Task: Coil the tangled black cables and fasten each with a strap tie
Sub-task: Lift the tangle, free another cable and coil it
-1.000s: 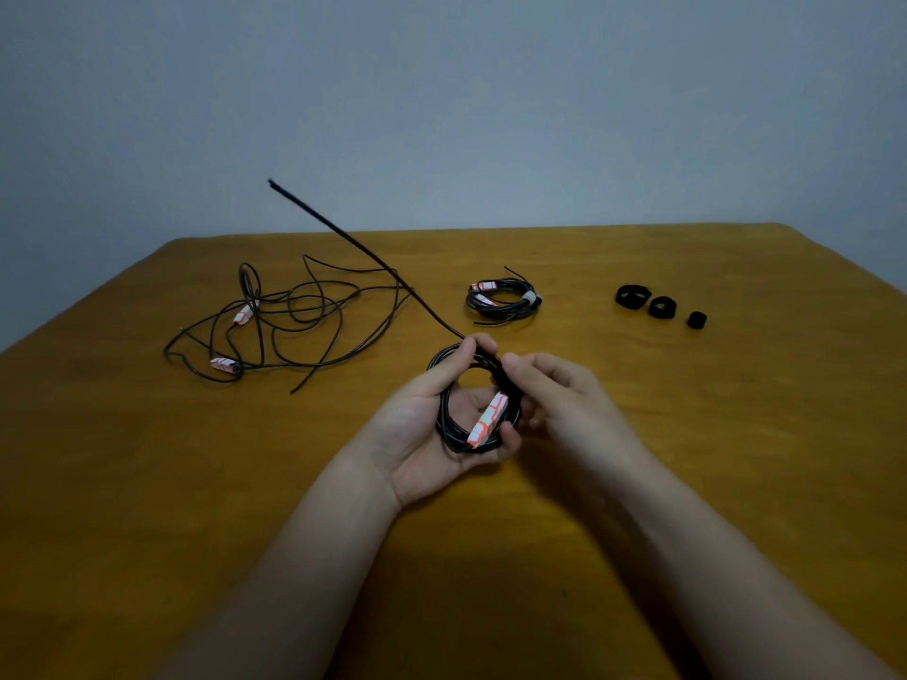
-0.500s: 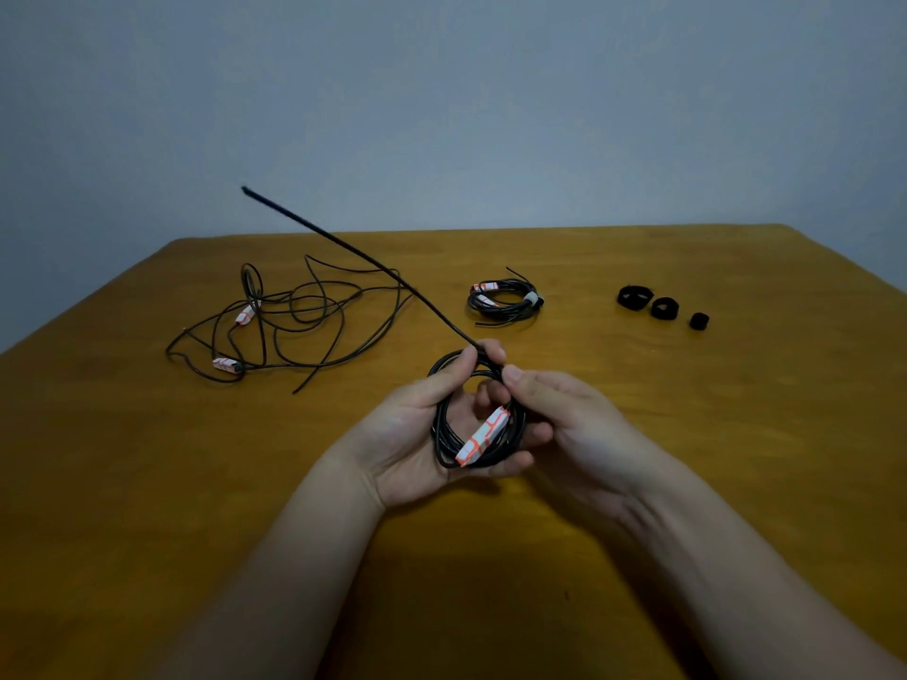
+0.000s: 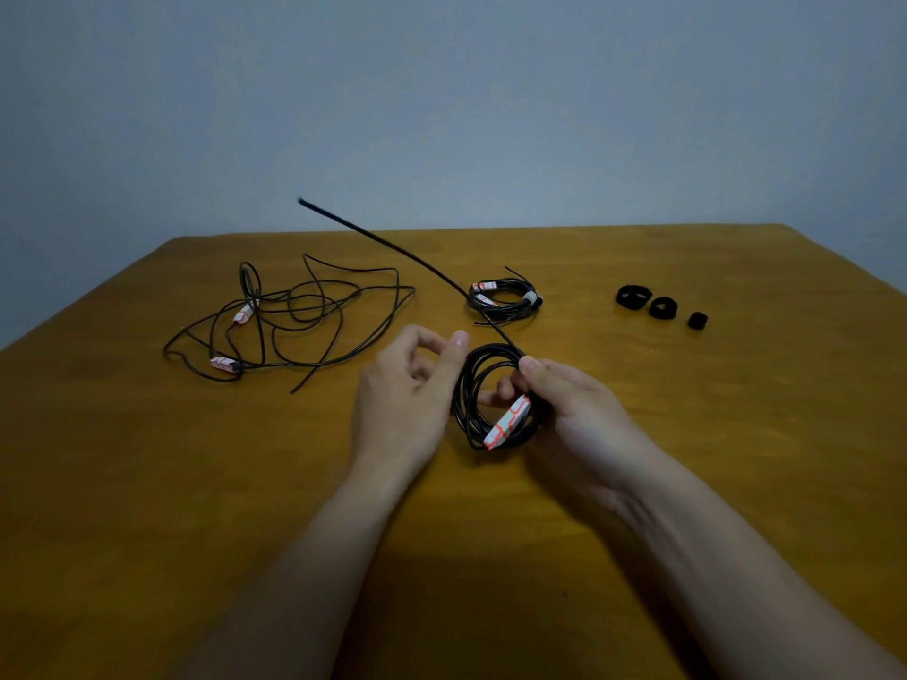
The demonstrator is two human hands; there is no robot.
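**Coil held, strap not yet closed.** Your right hand (image 3: 579,414) pinches the coil (image 3: 465,404) at its right side, over the middle of the table (image 3: 147,483). The thumb is pressed on top of the strands and the fingers pass through the loop. Your left hand (image 3: 407,400) sits just beside the coil's left edge, fingers loosely curled round nothing. The strap tie (image 3: 373,236) runs from under the right thumb up and away to the left, its free end in the air.

- **Loose turns:** one pinch alone keeps the turns together. If the thumb eases as you reach for the strap, the loops probably spring apart.
- **Snagging:** the strap passes close above the finished coil (image 3: 505,306). A wide sweep may catch it or the tangled cables (image 3: 314,306).
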